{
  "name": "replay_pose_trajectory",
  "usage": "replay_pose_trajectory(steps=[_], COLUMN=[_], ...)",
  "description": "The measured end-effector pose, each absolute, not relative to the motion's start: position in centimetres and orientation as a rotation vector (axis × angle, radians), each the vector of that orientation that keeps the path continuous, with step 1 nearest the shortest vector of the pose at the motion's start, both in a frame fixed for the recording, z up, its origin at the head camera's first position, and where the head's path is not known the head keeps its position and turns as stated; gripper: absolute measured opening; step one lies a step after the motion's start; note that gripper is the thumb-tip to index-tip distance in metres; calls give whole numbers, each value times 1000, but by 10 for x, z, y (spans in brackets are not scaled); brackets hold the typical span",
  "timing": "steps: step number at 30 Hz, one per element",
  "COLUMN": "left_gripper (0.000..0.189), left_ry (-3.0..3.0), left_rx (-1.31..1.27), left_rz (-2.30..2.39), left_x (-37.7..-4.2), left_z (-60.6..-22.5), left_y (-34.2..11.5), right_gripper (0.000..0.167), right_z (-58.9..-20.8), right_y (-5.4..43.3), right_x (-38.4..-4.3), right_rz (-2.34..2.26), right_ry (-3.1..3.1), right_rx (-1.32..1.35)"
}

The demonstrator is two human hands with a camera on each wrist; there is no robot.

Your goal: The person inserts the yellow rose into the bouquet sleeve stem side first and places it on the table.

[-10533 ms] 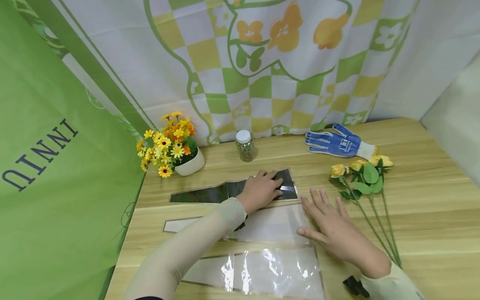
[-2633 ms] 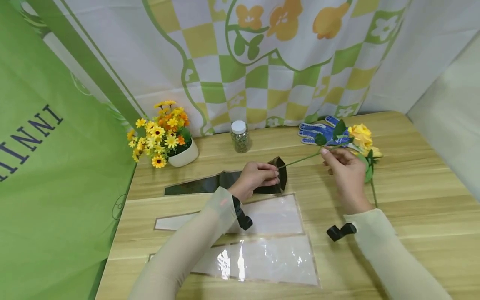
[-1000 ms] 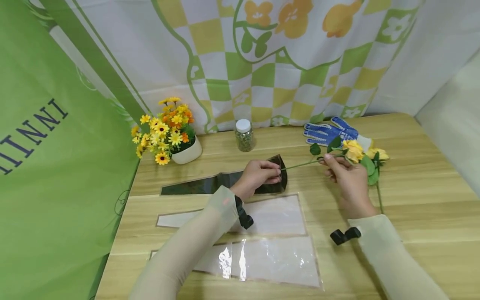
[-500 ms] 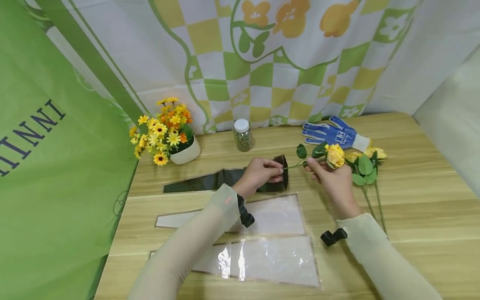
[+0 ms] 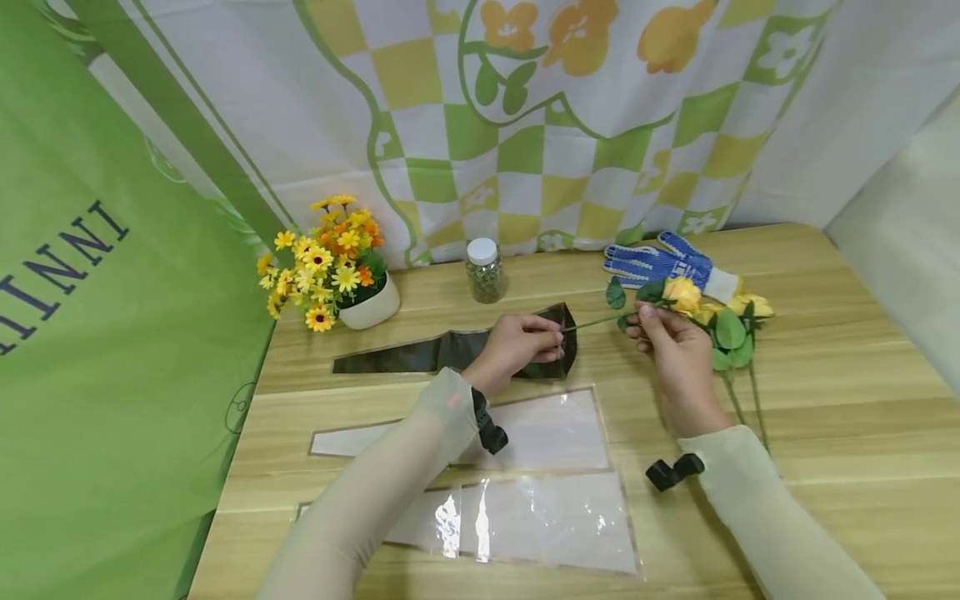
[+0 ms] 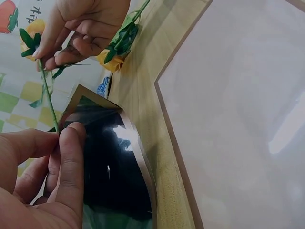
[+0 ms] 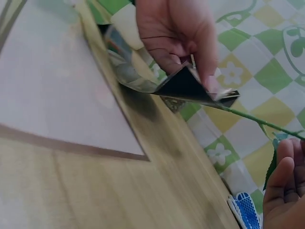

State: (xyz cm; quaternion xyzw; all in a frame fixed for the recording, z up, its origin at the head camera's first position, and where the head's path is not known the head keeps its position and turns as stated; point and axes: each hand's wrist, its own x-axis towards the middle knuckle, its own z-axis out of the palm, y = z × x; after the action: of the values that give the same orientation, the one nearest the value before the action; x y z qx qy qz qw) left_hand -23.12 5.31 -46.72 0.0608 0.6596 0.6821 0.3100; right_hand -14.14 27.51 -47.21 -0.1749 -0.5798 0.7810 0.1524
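Note:
My left hand pinches the mouth of a black, tapered flower sleeve together with the stem of a yellow rose. The sleeve's wide right end gapes open, as the right wrist view shows with the dark opening. My right hand pinches the green stem just below the bloom, leaves hanging beside the fingers. From there the stem slants down leftward to the left fingertips at the sleeve mouth; its lower end is hidden. More yellow roses lie on the table behind my right hand.
Two pale sleeves with brown edges, a middle one and a glossy front one, lie flat before the black one. Along the back stand potted flowers and a white-lidded jar; a blue glove lies at right.
Earlier my left hand pressed on the flat black sleeve and the roses lay on the table. One rose is now held at its mouth. Lately my right hand shifted left, then slightly back right.

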Motion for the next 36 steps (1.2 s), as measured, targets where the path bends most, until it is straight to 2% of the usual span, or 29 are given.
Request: replay_pose_trajectory(steps=[8, 19, 27, 34, 36], left_gripper=[12, 12, 13, 12, 13], left_ry=[1763, 1815, 1805, 1787, 1797], left_rx=[175, 218, 214, 215, 221], left_rz=[1822, 1760, 1772, 1780, 1771], left_x=[-233, -232, -232, -231, -230], left_z=[-464, -462, -460, -458, -457], left_y=[57, 57, 57, 55, 55], right_gripper=[52, 36, 48, 28, 28], right_z=[-470, -475, -481, -478, -477], right_y=[276, 259, 250, 255, 256], right_x=[-142, -143, -144, -142, -143], right_rz=[2199, 2111, 2050, 2444, 2463], right_ry=[-1711, -1811, -1976, -1562, -1544], right_rx=[-488, -452, -466, -494, -507])
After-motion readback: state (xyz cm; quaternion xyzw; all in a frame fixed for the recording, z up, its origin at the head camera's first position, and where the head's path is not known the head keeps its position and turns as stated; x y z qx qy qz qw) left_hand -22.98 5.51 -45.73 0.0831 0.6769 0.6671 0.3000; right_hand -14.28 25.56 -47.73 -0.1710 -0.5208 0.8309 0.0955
